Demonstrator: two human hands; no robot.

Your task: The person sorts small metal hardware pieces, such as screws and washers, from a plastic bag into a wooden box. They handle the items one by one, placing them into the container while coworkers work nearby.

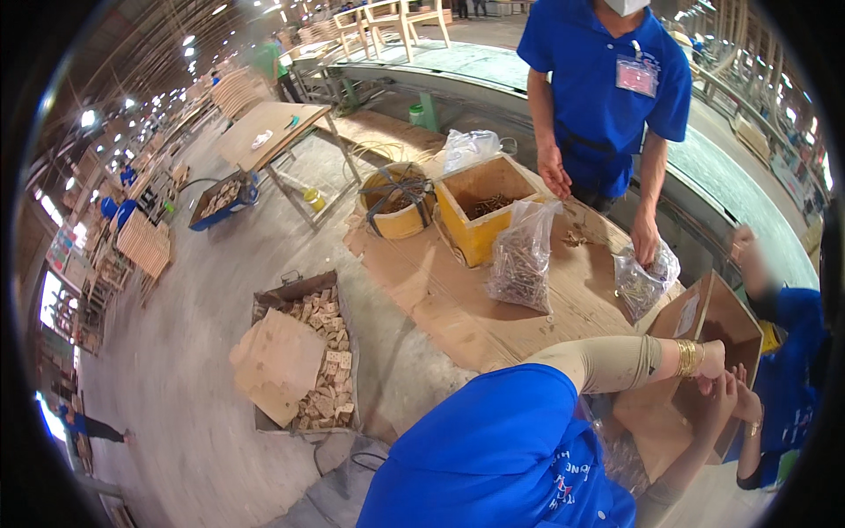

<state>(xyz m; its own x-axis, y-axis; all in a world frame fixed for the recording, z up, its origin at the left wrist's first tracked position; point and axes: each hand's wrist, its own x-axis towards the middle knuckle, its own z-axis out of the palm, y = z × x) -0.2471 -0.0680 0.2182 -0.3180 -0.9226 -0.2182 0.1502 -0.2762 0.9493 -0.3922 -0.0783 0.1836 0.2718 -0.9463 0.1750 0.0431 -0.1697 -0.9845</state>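
Observation:
My left hand (709, 360), with gold bangles and a tan arm sleeve, is curled closed beside an open tan box (676, 319). My right hand (720, 394) meets it from below, its fingers drawn together. Whatever lies between the fingers is too small or hidden to make out. A co-worker's hand (748, 407) almost touches mine from the right. Close to my body, below the box, lies a clear plastic bag (620, 453), partly covered by my arm.
Cardboard covers the worktable (440, 295). On it stand a clear bag of screws (521, 264), a yellow box (462, 231) and a yellow tub (400, 220). Across it, a co-worker's hand (645, 239) reaches into another bag (641, 286). A crate of wood blocks (350, 304) sits on the floor.

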